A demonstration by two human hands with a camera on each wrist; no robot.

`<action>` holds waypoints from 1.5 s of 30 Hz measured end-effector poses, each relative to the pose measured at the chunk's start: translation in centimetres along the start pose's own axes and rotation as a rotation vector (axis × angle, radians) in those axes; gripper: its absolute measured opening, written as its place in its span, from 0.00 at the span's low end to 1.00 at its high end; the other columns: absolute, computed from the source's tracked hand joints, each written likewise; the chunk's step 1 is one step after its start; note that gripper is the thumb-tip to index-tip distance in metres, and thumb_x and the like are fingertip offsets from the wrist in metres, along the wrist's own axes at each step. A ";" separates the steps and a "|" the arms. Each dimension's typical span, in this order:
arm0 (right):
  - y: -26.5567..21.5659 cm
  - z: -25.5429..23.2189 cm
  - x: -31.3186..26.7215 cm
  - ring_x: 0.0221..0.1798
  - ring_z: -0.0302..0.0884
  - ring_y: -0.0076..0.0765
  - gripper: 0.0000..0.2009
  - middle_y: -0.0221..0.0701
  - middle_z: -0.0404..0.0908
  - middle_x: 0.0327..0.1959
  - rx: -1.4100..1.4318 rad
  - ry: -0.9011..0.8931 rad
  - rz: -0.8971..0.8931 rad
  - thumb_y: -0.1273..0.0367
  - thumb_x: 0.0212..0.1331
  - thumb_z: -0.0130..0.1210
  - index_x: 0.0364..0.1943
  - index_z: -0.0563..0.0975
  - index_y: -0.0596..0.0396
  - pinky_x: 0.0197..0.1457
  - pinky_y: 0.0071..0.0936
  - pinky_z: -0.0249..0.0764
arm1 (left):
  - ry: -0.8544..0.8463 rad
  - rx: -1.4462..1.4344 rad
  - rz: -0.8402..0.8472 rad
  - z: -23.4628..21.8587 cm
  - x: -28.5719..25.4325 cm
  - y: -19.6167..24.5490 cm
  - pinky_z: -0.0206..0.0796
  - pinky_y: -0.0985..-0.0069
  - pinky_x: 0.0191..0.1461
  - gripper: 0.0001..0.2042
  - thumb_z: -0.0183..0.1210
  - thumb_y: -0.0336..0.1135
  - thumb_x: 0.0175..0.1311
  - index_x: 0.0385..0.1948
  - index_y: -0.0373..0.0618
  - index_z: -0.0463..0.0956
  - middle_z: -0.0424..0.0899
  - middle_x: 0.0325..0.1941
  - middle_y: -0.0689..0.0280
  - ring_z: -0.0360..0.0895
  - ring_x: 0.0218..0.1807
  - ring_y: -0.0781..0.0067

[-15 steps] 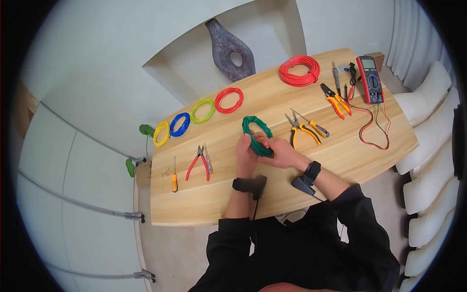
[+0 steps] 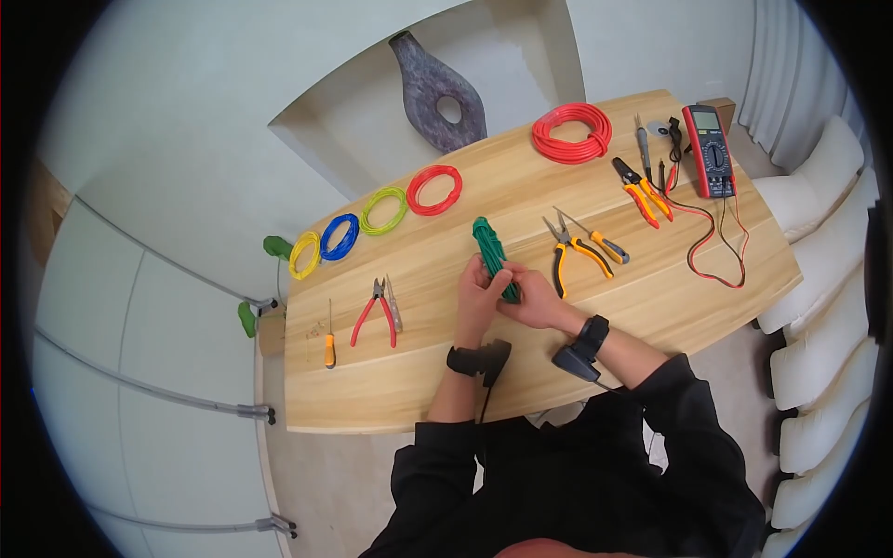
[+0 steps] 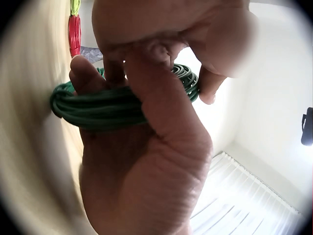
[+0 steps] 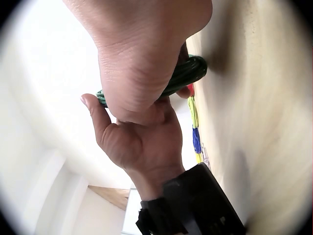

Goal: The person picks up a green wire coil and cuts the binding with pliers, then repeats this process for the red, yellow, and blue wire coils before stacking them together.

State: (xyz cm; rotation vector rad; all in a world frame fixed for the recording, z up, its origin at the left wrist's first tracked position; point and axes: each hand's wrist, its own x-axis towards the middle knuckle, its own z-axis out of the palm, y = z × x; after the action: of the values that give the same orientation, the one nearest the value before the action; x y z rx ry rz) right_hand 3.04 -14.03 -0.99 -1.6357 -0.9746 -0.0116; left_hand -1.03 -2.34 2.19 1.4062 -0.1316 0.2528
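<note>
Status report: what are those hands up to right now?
Left hand and right hand both grip the green wire coil. Coil squeezed narrow. Nothing in the way.

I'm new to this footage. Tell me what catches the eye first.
Both hands, the left hand and right hand, grip a green wire coil at the table's middle. Behind it runs a row of yellow, blue, lime and red coils; a red multimeter lies at the far right.

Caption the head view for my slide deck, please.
Both hands grip a green wire coil above a wooden table.
</note>
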 end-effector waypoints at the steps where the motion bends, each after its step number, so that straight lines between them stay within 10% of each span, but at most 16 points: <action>1: 0.0 0.0 -0.1 0.33 0.76 0.44 0.19 0.38 0.76 0.36 0.078 0.017 0.034 0.68 0.44 0.58 0.44 0.71 0.53 0.35 0.32 0.71 | 0.004 -0.003 -0.003 0.0 0.0 -0.1 0.68 0.80 0.40 0.09 0.53 0.29 0.59 0.37 0.39 0.63 0.79 0.36 0.55 0.75 0.33 0.75; 7: 0.0 0.4 0.0 0.20 0.70 0.25 0.20 0.35 0.75 0.24 0.229 0.045 0.195 0.70 0.46 0.57 0.46 0.70 0.56 0.24 0.22 0.65 | 0.066 0.056 -0.031 0.2 0.1 -0.2 0.68 0.81 0.38 0.09 0.54 0.24 0.57 0.36 0.40 0.63 0.80 0.35 0.60 0.74 0.34 0.79; 16: -0.1 0.1 0.1 0.19 0.71 0.36 0.18 0.36 0.71 0.15 0.078 -0.013 0.237 0.68 0.47 0.56 0.44 0.69 0.58 0.23 0.28 0.65 | 0.030 0.053 -0.065 0.2 -0.1 0.2 0.68 0.83 0.37 0.06 0.53 0.24 0.57 0.36 0.38 0.67 0.79 0.33 0.64 0.74 0.32 0.80; 31: -1.8 0.1 -0.3 0.45 0.71 0.50 0.27 0.43 0.73 0.42 -0.038 0.006 0.203 0.67 0.40 0.58 0.51 0.67 0.51 0.45 0.36 0.70 | 0.089 -0.059 -0.041 -1.5 -0.3 -1.6 0.63 0.85 0.33 0.06 0.54 0.32 0.59 0.31 0.38 0.73 0.77 0.27 0.69 0.72 0.29 0.84; 37: -1.4 -0.8 0.5 0.45 0.73 0.43 0.26 0.40 0.74 0.43 -0.009 0.040 -0.050 0.72 0.43 0.58 0.51 0.66 0.57 0.46 0.32 0.71 | 0.111 -0.036 -0.095 -0.4 -0.5 -0.4 0.64 0.86 0.32 0.06 0.56 0.30 0.58 0.32 0.38 0.75 0.78 0.28 0.69 0.72 0.28 0.84; 45: -0.5 -0.7 0.8 0.38 0.75 0.37 0.20 0.40 0.76 0.35 0.029 0.173 0.111 0.73 0.45 0.57 0.46 0.68 0.60 0.40 0.27 0.71 | 0.052 0.232 0.033 -1.5 0.5 -2.2 0.65 0.85 0.34 0.09 0.53 0.33 0.60 0.37 0.36 0.74 0.77 0.31 0.67 0.73 0.33 0.81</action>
State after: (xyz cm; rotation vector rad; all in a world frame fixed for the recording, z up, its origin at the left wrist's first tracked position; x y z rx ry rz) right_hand 3.62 -14.12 0.07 -1.6311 -0.7486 -0.0629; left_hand -0.03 -1.14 -0.06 1.6274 -0.0841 0.3398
